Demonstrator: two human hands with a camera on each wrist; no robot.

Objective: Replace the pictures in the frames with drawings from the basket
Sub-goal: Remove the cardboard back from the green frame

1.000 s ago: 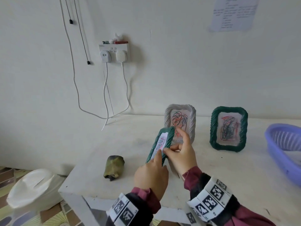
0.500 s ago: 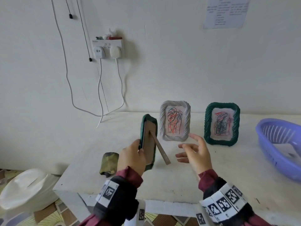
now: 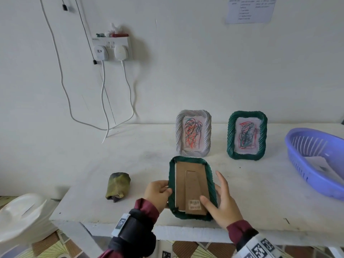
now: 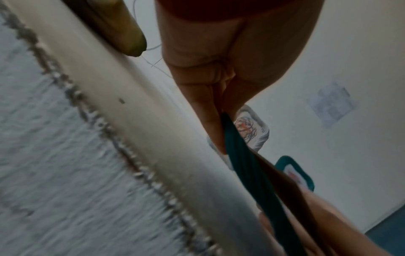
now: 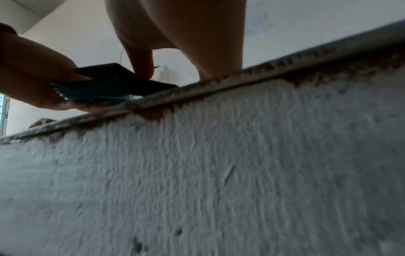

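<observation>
I hold a green-rimmed frame [image 3: 192, 187] face down just above the table's front edge, its brown cardboard back and folded stand up. My left hand [image 3: 158, 192] grips its left rim; in the left wrist view the fingers [image 4: 210, 112] pinch the green edge [image 4: 241, 155]. My right hand [image 3: 221, 200] lies at the right rim, thumb pressing the stand's lower end, fingers straight. A white frame [image 3: 193, 133] and a second green frame [image 3: 246, 135] stand behind, each showing a scribbled drawing. The purple basket [image 3: 290, 146] at the right holds paper [image 3: 320, 162].
A crumpled green-yellow wad [image 3: 118, 187] lies left of the hands. Two white cables [image 3: 104, 99] hang from the wall socket [image 3: 111, 47] onto the table's back left. A white plastic object [image 3: 20, 216] sits on the floor below the table's left corner.
The green frame went from upright and edge-on to face down with its back towards me. Its stand, sticking out half a second ago, now lies flat. My right hand came back onto it.
</observation>
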